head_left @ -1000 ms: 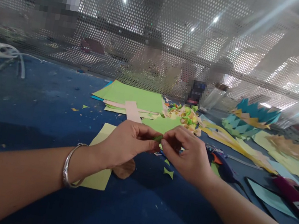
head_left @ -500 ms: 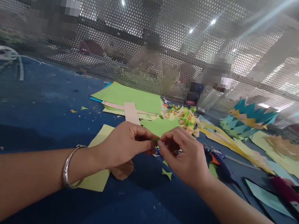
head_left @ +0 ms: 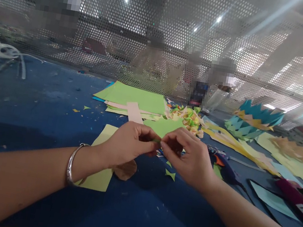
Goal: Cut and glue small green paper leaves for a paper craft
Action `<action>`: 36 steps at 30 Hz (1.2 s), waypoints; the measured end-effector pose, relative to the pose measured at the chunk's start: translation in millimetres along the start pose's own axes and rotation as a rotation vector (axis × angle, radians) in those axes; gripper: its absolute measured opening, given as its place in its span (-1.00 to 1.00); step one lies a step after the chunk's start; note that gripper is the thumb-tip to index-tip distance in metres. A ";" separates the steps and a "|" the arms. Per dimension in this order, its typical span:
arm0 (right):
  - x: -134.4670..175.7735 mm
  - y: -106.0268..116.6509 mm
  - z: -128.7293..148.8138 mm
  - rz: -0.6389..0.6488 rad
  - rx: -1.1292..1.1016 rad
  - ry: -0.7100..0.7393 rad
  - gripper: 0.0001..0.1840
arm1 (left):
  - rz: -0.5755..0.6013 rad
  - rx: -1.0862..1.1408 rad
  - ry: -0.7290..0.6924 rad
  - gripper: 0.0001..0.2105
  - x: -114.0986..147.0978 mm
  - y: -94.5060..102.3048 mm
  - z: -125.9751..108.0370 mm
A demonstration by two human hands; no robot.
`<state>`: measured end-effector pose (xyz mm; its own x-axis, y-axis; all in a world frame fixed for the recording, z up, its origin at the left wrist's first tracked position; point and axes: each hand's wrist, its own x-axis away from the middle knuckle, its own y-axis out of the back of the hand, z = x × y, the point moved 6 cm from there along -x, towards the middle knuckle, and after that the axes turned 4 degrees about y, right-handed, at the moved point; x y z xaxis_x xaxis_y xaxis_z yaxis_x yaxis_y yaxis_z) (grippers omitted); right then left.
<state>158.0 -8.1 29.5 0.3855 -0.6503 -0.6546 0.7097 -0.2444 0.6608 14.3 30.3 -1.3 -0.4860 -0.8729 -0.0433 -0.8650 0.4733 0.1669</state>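
Note:
My left hand (head_left: 131, 141) and my right hand (head_left: 186, 155) meet fingertip to fingertip above the blue table. Between them they pinch a small piece of green paper (head_left: 157, 141), mostly hidden by the fingers. Under my left wrist lies a pale yellow-green sheet (head_left: 102, 180), and beside it a round brown piece (head_left: 125, 170). A green paper scrap (head_left: 170, 175) rests below my right hand. Behind the hands are a bright green sheet (head_left: 163, 126) and a pale pink strip (head_left: 134, 112).
Farther back sit a stack of coloured paper (head_left: 136, 97) and a heap of paper curls (head_left: 190, 119). To the right are a glue gun (head_left: 225, 166) with its cord, a zigzag paper crown (head_left: 252, 121) and a magenta power strip (head_left: 297, 200). A perforated metal screen (head_left: 103, 34) stands behind.
Both hands stay pinched together at nearly the same spot, with only slight finger movement. The whole view has shifted a little.

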 end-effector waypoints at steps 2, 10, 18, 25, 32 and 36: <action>-0.9 0.2 -0.8 0.006 -0.025 -0.025 -0.94 | 0.005 0.011 0.016 -0.90 -0.6 0.1 0.5; -1.8 1.0 -7.0 0.024 -0.140 -0.132 -0.95 | 0.079 -0.040 0.058 -0.86 -0.2 -1.5 1.6; -3.0 0.9 -10.8 0.076 -0.203 -0.222 -0.93 | 0.074 -0.125 -0.020 -0.76 -0.1 0.1 -2.0; -1.8 -0.6 -14.5 0.110 -0.326 -0.289 -0.91 | 0.114 -0.159 -0.054 -0.75 0.5 -1.0 -1.7; 0.8 -5.8 -19.2 0.169 -0.482 -0.405 -0.84 | 0.127 -0.261 -0.143 -0.72 1.4 -1.0 -9.9; 2.0 -7.1 -21.5 0.201 -0.497 -0.423 -0.81 | 0.128 -0.240 -0.089 -0.71 1.1 -0.9 -3.2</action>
<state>166.4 7.8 15.6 0.3459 -0.8986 -0.2700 0.8740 0.2040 0.4410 14.9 28.5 1.7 -0.6073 -0.7893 -0.0910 -0.7467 0.5279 0.4046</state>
